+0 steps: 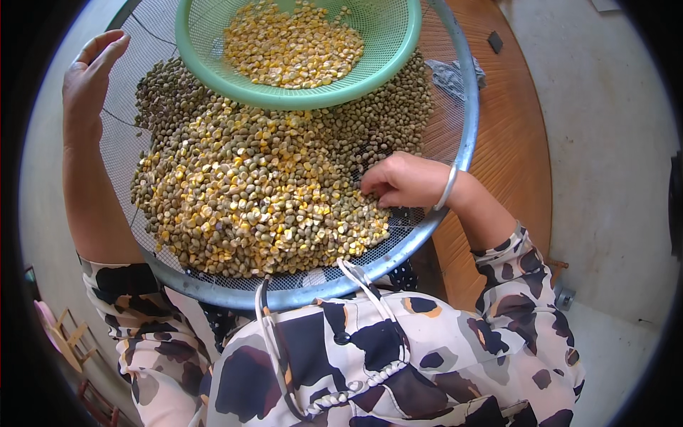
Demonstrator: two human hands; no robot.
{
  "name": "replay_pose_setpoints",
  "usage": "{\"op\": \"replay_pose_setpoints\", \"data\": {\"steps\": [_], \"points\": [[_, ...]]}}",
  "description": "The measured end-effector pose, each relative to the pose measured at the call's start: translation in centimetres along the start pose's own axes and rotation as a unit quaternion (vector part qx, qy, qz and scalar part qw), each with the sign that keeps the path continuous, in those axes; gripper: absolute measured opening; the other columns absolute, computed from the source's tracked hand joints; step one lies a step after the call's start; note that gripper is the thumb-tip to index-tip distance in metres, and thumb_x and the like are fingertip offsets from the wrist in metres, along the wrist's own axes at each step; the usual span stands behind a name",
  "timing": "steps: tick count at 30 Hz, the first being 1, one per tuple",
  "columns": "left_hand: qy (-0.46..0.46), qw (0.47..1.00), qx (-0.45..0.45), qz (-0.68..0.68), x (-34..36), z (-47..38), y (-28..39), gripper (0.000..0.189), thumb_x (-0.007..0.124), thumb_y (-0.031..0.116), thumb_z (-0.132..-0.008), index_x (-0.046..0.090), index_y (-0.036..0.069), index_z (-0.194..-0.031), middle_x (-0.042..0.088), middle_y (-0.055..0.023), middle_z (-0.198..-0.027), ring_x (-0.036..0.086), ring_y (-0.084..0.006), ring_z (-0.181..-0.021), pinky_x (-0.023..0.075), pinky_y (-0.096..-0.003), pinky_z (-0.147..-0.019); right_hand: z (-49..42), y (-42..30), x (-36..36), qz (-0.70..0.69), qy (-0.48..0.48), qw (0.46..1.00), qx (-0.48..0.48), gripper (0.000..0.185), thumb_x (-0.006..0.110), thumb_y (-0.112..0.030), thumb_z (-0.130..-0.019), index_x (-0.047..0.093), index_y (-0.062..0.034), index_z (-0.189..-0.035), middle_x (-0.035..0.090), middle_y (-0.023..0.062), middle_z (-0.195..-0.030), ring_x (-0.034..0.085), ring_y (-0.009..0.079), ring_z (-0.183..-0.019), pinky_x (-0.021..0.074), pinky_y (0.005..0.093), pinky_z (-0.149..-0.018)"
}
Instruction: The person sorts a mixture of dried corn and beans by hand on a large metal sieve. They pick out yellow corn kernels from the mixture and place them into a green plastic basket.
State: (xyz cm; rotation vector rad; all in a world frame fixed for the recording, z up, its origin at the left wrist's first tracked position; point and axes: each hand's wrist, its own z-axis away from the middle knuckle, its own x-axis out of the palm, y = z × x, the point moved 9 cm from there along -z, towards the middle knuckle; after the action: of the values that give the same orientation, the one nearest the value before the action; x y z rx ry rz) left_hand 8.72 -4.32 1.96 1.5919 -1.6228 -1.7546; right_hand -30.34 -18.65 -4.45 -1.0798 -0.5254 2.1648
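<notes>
A round wire-mesh sieve [468, 117] with a metal rim lies before me, bearing a mixed heap of yellow corn kernels and brown-green beans [256, 197]. Plainer beans [389, 117] lie behind and to the right of that heap. A green plastic colander [299, 101] with yellow corn kernels [293, 48] in it rests at the far side of the sieve. My right hand [395, 181], with a bangle at its wrist, touches the heap's right edge with curled fingers; whether they hold a kernel is hidden. My left hand [93, 72] is raised at the sieve's left side, thumb near the fingers, nothing visible in it.
Under the sieve stands a brown wooden table [512, 160]. A crumpled grey cloth [451, 77] lies by the sieve's right rim, and a small dark square piece [495, 42] is farther off on the table. A wooden stool [66, 341] stands on the floor at lower left.
</notes>
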Motion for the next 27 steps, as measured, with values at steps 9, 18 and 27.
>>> {"op": "replay_pose_setpoints", "data": {"steps": [9, 18, 27], "points": [[0.006, 1.0, 0.0, -0.001, 0.0, 0.1, -0.1, 0.037, 0.068, 0.035, -0.074, 0.065, 0.009, -0.101, 0.062, -0.0063, -0.099, 0.054, -0.0167, -0.102, 0.0357, -0.0289, -0.092, 2.2, 1.5, -5.8, 0.143, 0.232, 0.962, 0.004, 0.015, 0.062, -0.001, -0.066, 0.061, -0.0015, -0.081, 0.061, 0.0132, -0.07, 0.061, 0.0273, -0.066, 0.049, 0.0344, -0.062], [-0.004, 1.0, 0.0, 0.0, 0.1, -0.4, -0.7, 0.037, 0.068, 0.035, -0.075, 0.065, 0.01, -0.101, 0.062, -0.0059, -0.098, 0.054, -0.0163, -0.101, 0.0365, -0.0282, -0.091, 0.6, 1.6, -2.2, 0.227, 0.135, 0.964, 0.017, 0.006, 0.057, -0.007, -0.067, 0.063, -0.0066, -0.067, 0.06, 0.0141, -0.066, 0.061, 0.0309, -0.066, 0.0493, 0.0401, -0.06], [-0.001, 1.0, 0.003, 0.013, 0.3, -0.4, -0.6, 0.035, 0.068, 0.035, -0.074, 0.066, 0.011, -0.1, 0.063, -0.006, -0.097, 0.054, -0.0165, -0.1, 0.0371, -0.0284, -0.09, 1.0, 0.9, -2.2, 0.266, 0.077, 0.96, 0.051, 0.008, 0.055, -0.004, -0.069, 0.062, -0.0033, -0.072, 0.061, 0.0146, -0.069, 0.062, 0.0279, -0.067, 0.0506, 0.0373, -0.062]]}}
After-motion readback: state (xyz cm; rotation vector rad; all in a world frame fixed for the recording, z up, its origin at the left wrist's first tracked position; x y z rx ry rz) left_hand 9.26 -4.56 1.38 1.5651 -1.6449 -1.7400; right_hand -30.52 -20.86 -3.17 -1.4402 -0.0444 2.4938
